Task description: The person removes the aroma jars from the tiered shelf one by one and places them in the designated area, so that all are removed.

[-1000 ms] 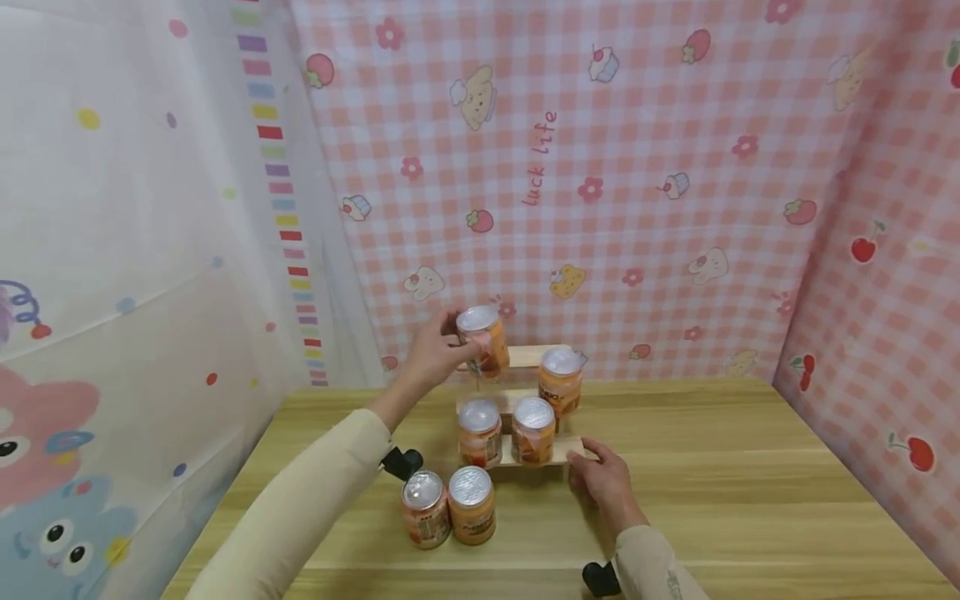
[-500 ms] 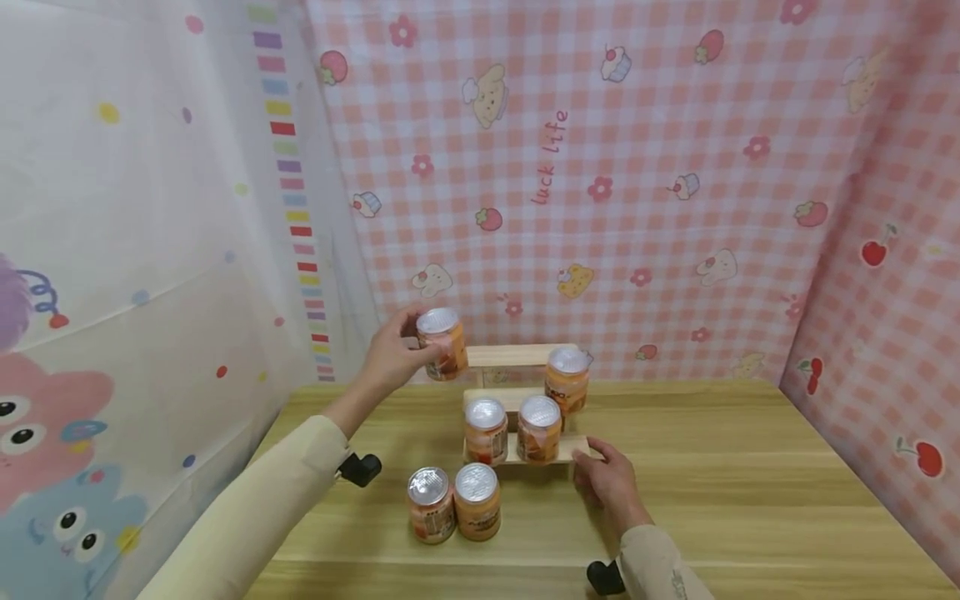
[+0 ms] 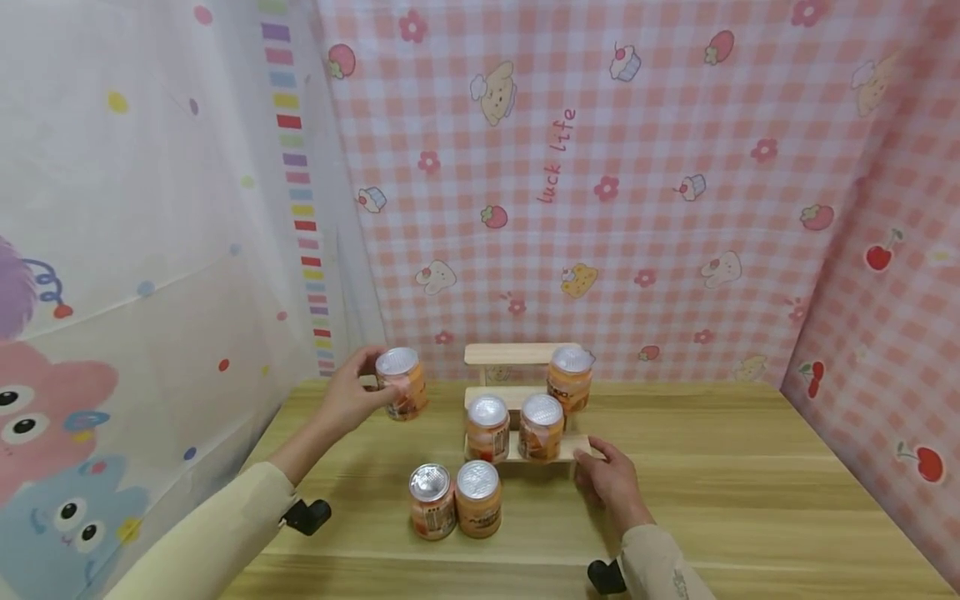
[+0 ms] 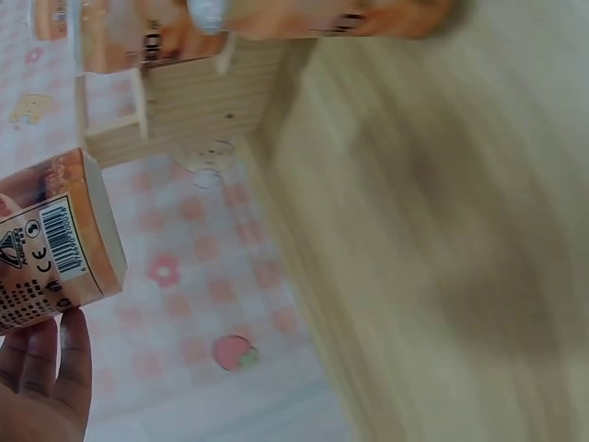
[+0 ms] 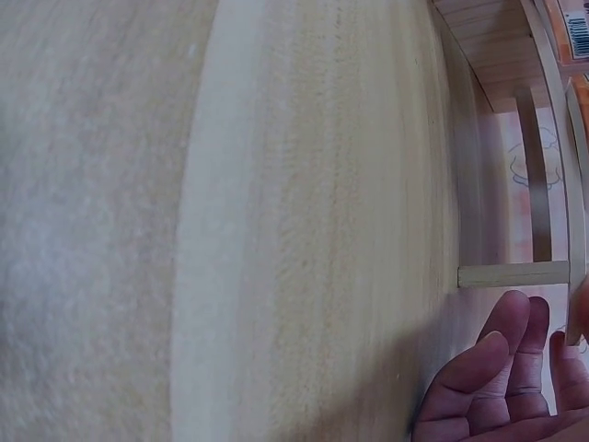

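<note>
The bench [image 3: 712, 483] runs wide to the right of the three-step wooden rack [image 3: 517, 355], and its back edge meets the pink checked cloth [image 3: 645, 233]; on the left it reaches a white dotted cloth [image 3: 187, 208]. Between the rack and that side, the left hand [image 3: 348, 396] holds an orange can [image 3: 402, 392] in the air over the bench's back left part, thumb and fingers clamped round it, well apart from the steps. A second ago this can was up in front of the top step; now it is farther left and lower. The right hand stays at the rack; the right hand [image 3: 611, 479] has its fingers clamped on the right end of the lowest step [image 3: 570, 448]. The other cans keep their places: a left can [image 3: 487, 435] and a right can [image 3: 541, 435] upright on the lowest step, a rear can [image 3: 568, 387] seemingly on the middle step, and a pair of cans [image 3: 478, 504] standing side by side on the bench in front. Silver lids cover the cans, hiding their contents.
</note>
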